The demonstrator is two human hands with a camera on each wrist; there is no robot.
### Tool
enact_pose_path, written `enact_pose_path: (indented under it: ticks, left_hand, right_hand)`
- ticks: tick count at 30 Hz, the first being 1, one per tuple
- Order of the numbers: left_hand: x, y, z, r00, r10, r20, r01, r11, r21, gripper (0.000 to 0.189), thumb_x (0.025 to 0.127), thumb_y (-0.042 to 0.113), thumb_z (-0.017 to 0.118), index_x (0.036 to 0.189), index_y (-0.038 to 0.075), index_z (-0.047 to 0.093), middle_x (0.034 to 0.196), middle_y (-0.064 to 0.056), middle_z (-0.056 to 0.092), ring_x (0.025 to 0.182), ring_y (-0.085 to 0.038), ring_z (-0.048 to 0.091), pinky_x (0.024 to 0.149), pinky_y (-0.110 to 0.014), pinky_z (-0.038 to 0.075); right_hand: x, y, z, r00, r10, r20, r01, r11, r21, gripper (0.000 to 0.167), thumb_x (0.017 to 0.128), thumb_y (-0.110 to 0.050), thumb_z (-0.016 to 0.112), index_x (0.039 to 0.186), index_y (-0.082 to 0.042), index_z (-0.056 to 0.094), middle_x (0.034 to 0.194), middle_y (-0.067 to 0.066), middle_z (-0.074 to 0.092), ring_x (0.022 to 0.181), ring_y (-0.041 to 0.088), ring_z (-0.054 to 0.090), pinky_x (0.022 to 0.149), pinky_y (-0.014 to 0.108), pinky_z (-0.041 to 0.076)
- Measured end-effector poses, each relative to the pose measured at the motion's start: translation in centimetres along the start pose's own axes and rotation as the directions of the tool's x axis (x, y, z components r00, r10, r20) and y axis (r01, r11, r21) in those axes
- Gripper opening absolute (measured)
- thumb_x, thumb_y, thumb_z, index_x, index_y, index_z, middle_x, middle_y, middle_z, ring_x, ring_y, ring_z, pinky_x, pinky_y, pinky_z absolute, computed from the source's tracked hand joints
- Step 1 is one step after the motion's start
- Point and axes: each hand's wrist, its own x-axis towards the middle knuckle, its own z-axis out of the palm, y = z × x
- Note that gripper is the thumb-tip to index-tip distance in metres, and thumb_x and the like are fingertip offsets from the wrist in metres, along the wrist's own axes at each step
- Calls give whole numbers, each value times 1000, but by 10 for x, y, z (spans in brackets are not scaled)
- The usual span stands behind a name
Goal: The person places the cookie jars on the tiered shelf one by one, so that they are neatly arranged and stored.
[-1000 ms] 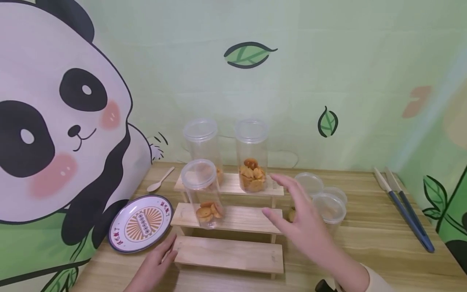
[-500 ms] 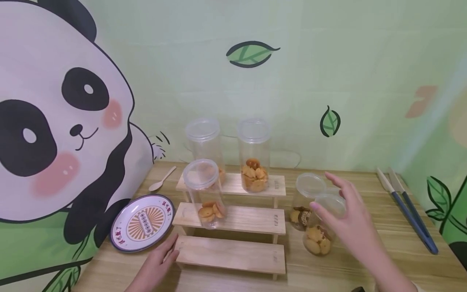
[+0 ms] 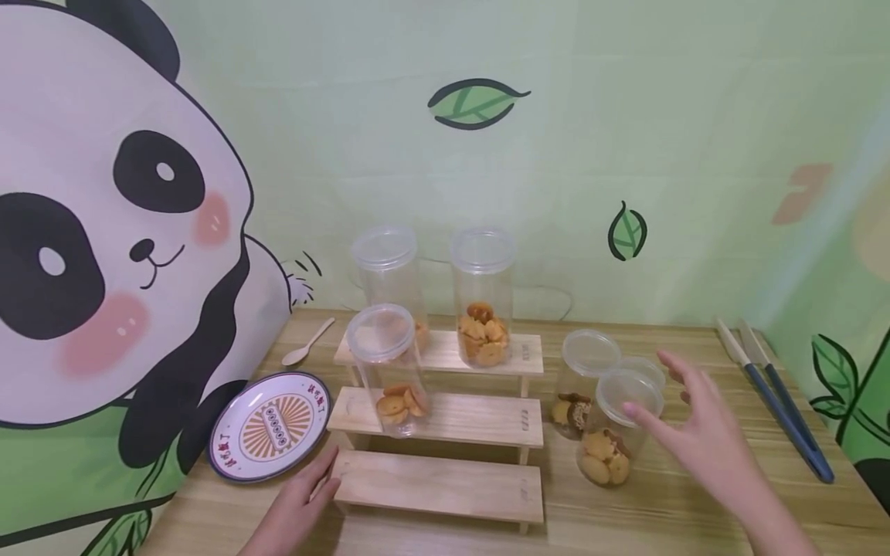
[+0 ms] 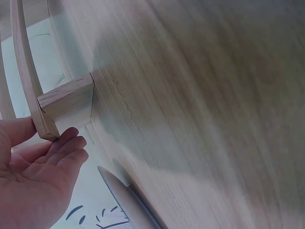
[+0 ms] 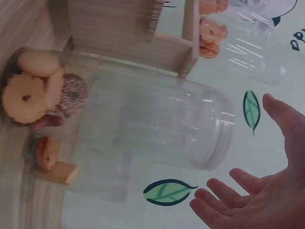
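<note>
My left hand is at the left end of the lowest step of a three-step wooden stand. In the left wrist view, its thumb and fingers lie on either side of the board's end, pinching it. My right hand is held with spread fingers beside the lid of a clear lidded jar of cookies. In the right wrist view, a gap shows between the fingers and this jar. Two more jars stand close behind it, one a cookie jar, the other partly hidden.
On the top step are two cookie jars, one the right-hand jar; another jar stands on the middle step. A patterned plate and a small spoon lie left. Blue-handled tongs lie far right. A panda-printed wall rises behind.
My right hand has moved right, from beside the stand to over the jars at the right and then slightly past the front one's lid. The left hand has stayed at the lowest step.
</note>
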Motion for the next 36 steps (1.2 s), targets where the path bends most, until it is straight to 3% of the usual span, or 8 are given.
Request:
enact_pose_path:
  ticks: [5,9,17,24,36]
  left_hand:
    - [0,0,0,1000,-1,-2,1,1000,-5,45,95,4,58,135,-12,46,136,-27,48,126,-39,43,106,-49,30]
    - [1,1,1,1000,11,-6,-11,1000,-5,45,95,4,59,134,-13,46,135,-27,49,126,-39,44,106,-50,31]
    - [0,2,1,1000,21,-20,-21,1000,-10,45,94,3,59,134,-13,46,134,-27,50,125,-39,45,105,-51,32]
    - [-1,3,0,999,24,-24,-25,1000,-4,45,94,3,59,134,-13,46,134,-27,50,125,-39,45,104,-51,32]
    - [0,2,-1,1000,-14,12,15,1000,-10,46,96,5,58,136,-13,44,137,-26,47,127,-38,42,106,-49,30]
  right_hand:
    - [-2,13,7,998,35,55,-34,999,-12,96,82,-43,74,153,-8,20,149,30,26,127,56,29,87,82,25]
    - [-4,19,13,998,38,57,-38,999,0,102,80,-43,77,154,-6,17,147,31,29,126,55,31,86,81,28]
    - [-6,27,23,998,25,50,-29,996,84,102,78,-37,81,152,-1,19,139,33,35,121,49,41,92,66,40]
    - [-8,30,28,1000,-3,23,1,995,103,92,81,-31,79,150,-2,26,133,30,41,116,47,48,94,59,43]
    - [-10,30,28,997,47,59,-54,990,126,88,82,-36,76,149,-4,29,138,30,43,124,46,45,96,51,42]
